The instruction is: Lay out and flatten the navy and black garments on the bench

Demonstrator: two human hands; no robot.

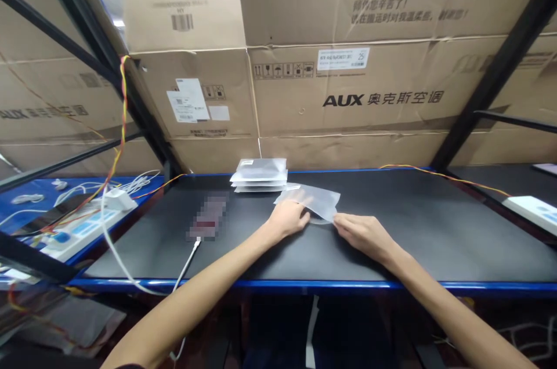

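A translucent whitish sheet or pouch (322, 199) lies over the black tabletop near the middle, its right side slightly raised. My right hand (363, 235) pinches its lower right corner between thumb and fingers. At its left end is my left hand (290, 216), with fingers spread; some of them show blurred through or against the sheet. Just behind and to the left sits a small stack of similar flat translucent packets (260, 174), the top one bearing a small label.
A pixelated phone-like object (209, 217) with a white cable (187, 267) lies left on the black tabletop (413, 230). Power strips (82, 230) (533, 212) flank it. Cardboard (383, 84) stands behind, between black metal posts (491, 67). A blue edge (348, 284) runs along the front.
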